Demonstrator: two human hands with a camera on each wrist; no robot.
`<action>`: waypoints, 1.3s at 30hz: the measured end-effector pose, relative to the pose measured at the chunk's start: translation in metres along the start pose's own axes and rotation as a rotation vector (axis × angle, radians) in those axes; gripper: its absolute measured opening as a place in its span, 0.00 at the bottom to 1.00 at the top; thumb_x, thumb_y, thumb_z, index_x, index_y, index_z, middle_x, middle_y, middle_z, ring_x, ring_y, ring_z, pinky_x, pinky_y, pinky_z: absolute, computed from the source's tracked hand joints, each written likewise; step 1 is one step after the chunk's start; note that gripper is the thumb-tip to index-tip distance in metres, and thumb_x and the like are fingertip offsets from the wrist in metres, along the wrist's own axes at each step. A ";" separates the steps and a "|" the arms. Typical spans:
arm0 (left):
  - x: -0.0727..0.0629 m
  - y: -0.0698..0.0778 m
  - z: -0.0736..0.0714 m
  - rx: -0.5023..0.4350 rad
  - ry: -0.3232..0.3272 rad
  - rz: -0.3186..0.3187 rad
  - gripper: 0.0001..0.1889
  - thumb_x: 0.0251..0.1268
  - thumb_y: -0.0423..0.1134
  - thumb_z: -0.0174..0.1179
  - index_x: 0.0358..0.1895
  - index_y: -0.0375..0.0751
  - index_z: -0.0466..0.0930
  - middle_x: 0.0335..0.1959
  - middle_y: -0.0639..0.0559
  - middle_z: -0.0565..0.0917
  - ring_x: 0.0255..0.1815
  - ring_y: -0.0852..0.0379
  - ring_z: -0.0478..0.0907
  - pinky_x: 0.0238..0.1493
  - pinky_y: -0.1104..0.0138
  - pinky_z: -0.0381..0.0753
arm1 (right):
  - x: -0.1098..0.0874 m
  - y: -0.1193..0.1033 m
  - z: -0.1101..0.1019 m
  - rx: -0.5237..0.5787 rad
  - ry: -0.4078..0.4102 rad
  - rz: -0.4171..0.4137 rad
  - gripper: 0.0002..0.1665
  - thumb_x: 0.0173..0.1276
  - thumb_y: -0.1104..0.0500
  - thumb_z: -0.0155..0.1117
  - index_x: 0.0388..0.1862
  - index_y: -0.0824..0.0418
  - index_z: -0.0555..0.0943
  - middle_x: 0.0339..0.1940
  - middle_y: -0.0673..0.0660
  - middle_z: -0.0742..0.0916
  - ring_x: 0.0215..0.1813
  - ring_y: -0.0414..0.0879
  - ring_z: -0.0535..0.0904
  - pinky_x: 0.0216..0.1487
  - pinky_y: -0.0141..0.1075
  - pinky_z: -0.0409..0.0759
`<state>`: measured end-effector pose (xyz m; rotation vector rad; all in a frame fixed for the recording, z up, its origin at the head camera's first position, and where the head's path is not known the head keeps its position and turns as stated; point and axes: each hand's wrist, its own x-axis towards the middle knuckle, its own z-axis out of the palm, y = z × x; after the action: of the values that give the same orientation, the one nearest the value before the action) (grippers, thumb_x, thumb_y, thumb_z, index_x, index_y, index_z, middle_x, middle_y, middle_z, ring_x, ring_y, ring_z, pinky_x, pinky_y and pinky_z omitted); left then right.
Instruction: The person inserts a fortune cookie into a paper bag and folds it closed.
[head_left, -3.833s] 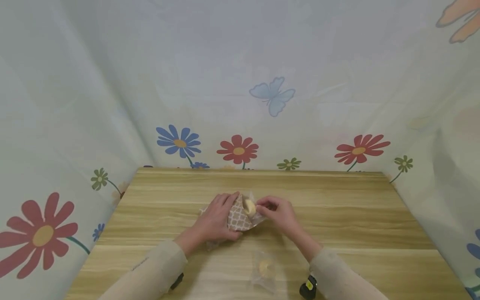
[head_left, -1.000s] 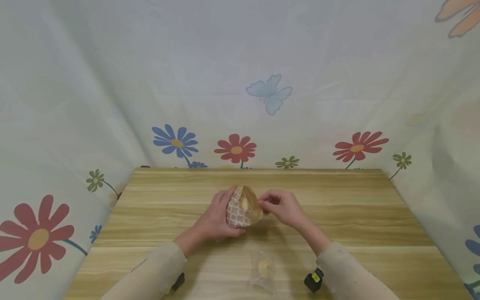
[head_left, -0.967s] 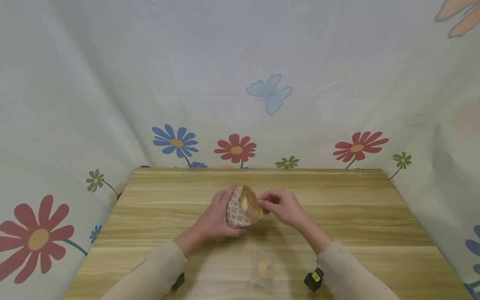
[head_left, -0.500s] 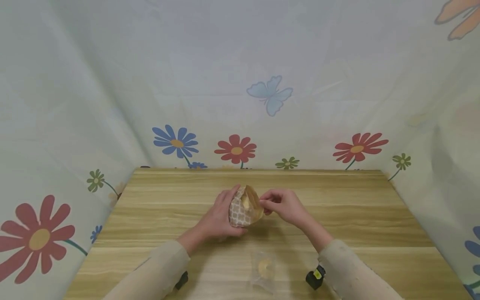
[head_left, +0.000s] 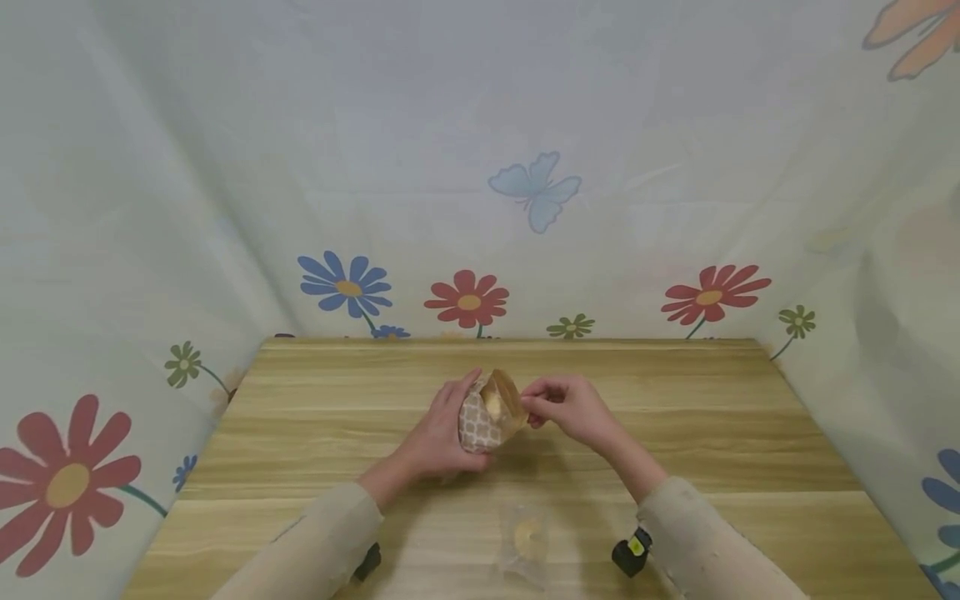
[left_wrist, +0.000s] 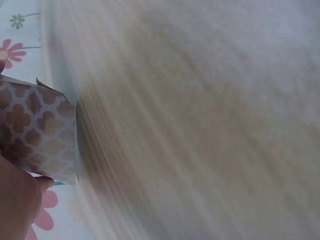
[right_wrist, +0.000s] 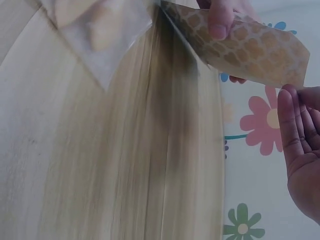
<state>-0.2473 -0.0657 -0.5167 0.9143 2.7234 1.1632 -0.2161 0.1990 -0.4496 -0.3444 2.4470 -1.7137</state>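
Observation:
A small paper bag (head_left: pixel 478 427) with a brown and white lattice pattern is held above the table, its mouth gaping toward the right. My left hand (head_left: pixel 437 440) grips it from the left, thumb on the near side. At the opposite rim, the fingertips of my right hand (head_left: pixel 573 410) pinch the bag's edge, plain in the right wrist view. A pale yellow thing (head_left: pixel 495 407) shows inside the mouth; its kind is unclear. Nearer to me, a clear packet (head_left: pixel 527 546) with a round, pale yellow piece lies on the table.
The wood-grain table (head_left: pixel 712 433) is bordered by a white cloth backdrop (head_left: pixel 637 250) printed with flowers and butterflies. Black wrist devices sit under both sleeves, one (head_left: pixel 630 554) at the right.
Earlier, my right hand was at a clear packet with a pale piece in the bag's mouth; now it pinches the bag's rim, and the piece sits deeper. Over the last second, almost nothing moved.

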 end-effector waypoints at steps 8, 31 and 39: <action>0.003 -0.004 0.003 -0.057 0.066 -0.010 0.69 0.36 0.48 0.84 0.87 0.52 0.51 0.71 0.43 0.68 0.61 0.49 0.73 0.64 0.50 0.80 | -0.009 0.005 -0.008 -0.029 0.028 -0.020 0.14 0.77 0.56 0.70 0.49 0.66 0.89 0.42 0.65 0.92 0.41 0.57 0.91 0.49 0.55 0.89; 0.001 -0.015 -0.002 0.030 0.091 -0.041 0.67 0.40 0.53 0.85 0.86 0.54 0.52 0.71 0.43 0.68 0.63 0.47 0.73 0.65 0.48 0.80 | -0.099 0.043 0.015 -0.238 -0.218 0.024 0.19 0.70 0.49 0.77 0.48 0.64 0.90 0.37 0.49 0.92 0.37 0.39 0.87 0.40 0.33 0.86; -0.001 -0.018 -0.003 0.045 0.091 -0.039 0.68 0.40 0.55 0.85 0.87 0.53 0.52 0.71 0.43 0.68 0.64 0.47 0.72 0.64 0.47 0.81 | -0.095 0.045 0.032 -0.234 -0.219 -0.021 0.23 0.65 0.51 0.81 0.50 0.66 0.88 0.39 0.52 0.92 0.40 0.37 0.88 0.43 0.31 0.86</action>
<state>-0.2565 -0.0782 -0.5266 0.8295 2.8362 1.1686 -0.1218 0.2093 -0.5044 -0.5537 2.4890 -1.3175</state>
